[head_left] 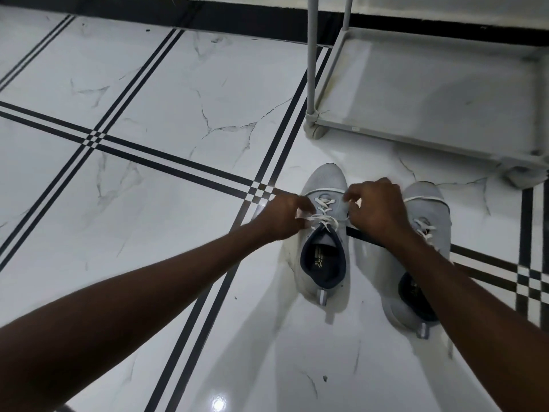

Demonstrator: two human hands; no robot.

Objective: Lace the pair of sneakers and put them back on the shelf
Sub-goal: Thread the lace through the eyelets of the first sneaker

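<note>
Two grey sneakers are set side by side on the tiled floor (154, 93), toes toward the shelf (430, 93). On the left sneaker (322, 263) the white lace (325, 215) is crossed through most eyelets, its ends pinched by the left hand (282, 217) and by the right hand (377, 208), each closed on a strand. The right sneaker (427, 221) is partly hidden by the right forearm; its lacing looks done, though this cannot be fully judged. If the ends are pulled unevenly, one could slip from an eyelet or be left too short for tying.
</note>
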